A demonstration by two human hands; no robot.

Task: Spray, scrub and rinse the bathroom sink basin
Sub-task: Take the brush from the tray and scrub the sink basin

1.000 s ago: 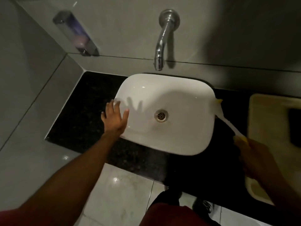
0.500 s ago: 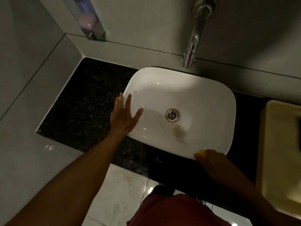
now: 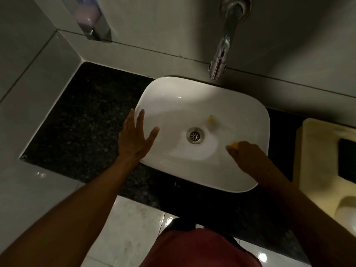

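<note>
A white rounded sink basin (image 3: 173, 105) sits on a black speckled countertop, with a metal drain (image 3: 195, 135) at its middle. My left hand (image 3: 135, 138) lies flat with fingers spread on the basin's left rim. My right hand (image 3: 248, 153) is inside the basin's right side, closed around the yellow handle of a scrub brush (image 3: 234, 145). The brush's head (image 3: 211, 120) is a motion-blurred yellowish patch just right of and behind the drain. A chrome wall tap (image 3: 221, 54) hangs over the basin's back edge, and no water runs from it.
A soap dispenser (image 3: 92, 18) is mounted on the wall at the back left. A cream-coloured fixture (image 3: 323, 170) stands to the right of the countertop (image 3: 82, 120). Glossy floor tiles and my red clothing show below.
My right hand has brought the brush from the basin's right rim down into the bowl, sweeping it around the drain. My left hand stays on the left rim. The camera moved closer.
</note>
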